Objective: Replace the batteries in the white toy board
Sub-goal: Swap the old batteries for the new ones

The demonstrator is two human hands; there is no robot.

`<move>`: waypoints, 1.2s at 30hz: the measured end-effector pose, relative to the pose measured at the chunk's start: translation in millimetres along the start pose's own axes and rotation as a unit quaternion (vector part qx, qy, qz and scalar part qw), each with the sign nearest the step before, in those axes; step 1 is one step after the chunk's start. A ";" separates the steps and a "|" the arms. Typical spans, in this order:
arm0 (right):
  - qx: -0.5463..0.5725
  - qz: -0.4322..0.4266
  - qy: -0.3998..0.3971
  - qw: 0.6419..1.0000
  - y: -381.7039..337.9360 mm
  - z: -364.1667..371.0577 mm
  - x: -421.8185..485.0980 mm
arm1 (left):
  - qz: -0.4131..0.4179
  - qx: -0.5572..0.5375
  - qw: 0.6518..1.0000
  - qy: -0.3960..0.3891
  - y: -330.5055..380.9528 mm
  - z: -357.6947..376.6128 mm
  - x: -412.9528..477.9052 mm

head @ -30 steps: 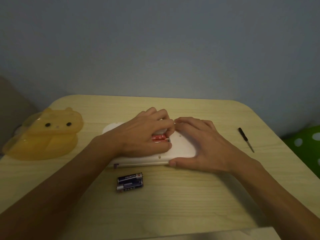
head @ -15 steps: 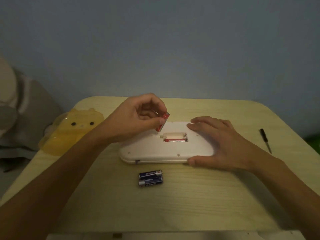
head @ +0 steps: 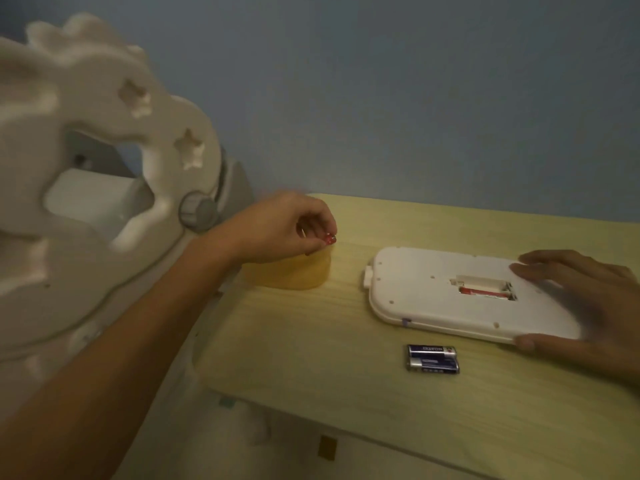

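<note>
The white toy board (head: 433, 299) lies face down on the wooden table, its battery bay open. One red battery (head: 481, 291) lies in the bay's near slot; the far slot is bare. My left hand (head: 280, 230) pinches another red battery (head: 329, 239) just above the yellow bear-shaped container (head: 298, 271) at the table's left edge. My right hand (head: 581, 299) rests flat on the board's right end, thumb against its front edge. Two dark blue batteries (head: 433, 358) lie side by side in front of the board.
A large white rocking toy with star cut-outs (head: 104, 140) stands left of the table (head: 329, 358), close to my left arm. The table's front-left corner is rounded. A blue wall runs behind.
My left hand carried the red battery away from the board, leftward to above the yellow container. The view swung left; the screwdriver left the frame. My right hand stayed on the board.
</note>
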State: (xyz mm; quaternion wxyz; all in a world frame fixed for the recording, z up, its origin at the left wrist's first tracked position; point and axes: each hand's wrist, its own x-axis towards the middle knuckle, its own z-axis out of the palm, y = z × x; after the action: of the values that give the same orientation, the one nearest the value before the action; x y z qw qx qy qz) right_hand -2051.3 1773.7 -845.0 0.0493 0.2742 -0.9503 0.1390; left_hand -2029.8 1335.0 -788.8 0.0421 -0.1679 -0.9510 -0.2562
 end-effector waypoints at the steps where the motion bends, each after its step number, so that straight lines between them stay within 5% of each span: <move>1: 0.001 0.001 0.001 1.000 -0.3 0.4 0.3 | -0.004 0.032 0.999 -0.015 -3.4 0.5 -0.3; 8: 0.010 0.009 -0.009 1.000 -5.2 -4.2 -0.9 | -0.015 0.138 0.989 -0.060 -9.2 11.9 5.3; 12: 0.003 0.007 -0.022 1.000 -11.3 -9.3 -3.0 | 0.000 0.117 0.992 -0.039 13.4 10.3 15.6; 22: -0.009 0.003 -0.043 0.999 -15.8 -11.1 -4.0 | 0.192 0.107 0.974 -0.061 118.5 84.4 58.4; 36: 0.002 -0.004 -0.032 0.999 -12.4 -5.7 -2.8 | 0.226 0.064 0.968 -0.087 129.7 119.2 74.2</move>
State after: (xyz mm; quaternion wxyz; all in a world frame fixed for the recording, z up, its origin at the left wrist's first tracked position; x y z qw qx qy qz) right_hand -2042.2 1766.7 -837.1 0.0184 0.2824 -0.9500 0.1317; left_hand -2054.7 1522.2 -818.2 0.0262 -0.3974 -0.9026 -0.1633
